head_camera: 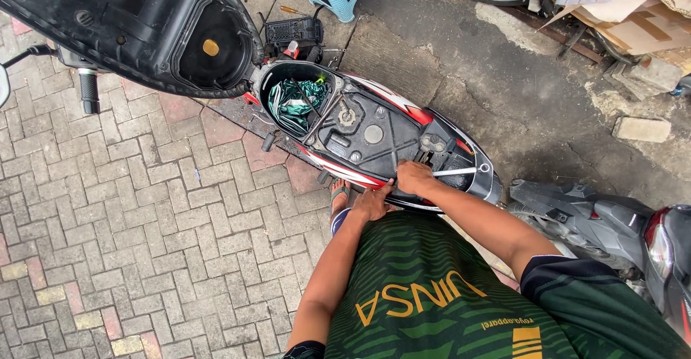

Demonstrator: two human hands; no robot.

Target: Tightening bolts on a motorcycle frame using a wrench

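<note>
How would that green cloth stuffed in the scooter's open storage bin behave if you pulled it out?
The green cloth lies crumpled in folds, so it is probably floppy and light. It would likely drape and could snag on the bin's rim.

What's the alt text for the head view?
Seen from above, a person's right hand holds a metal tool and the left hand rests on a scooter whose seat is raised, on brick paving.
</note>
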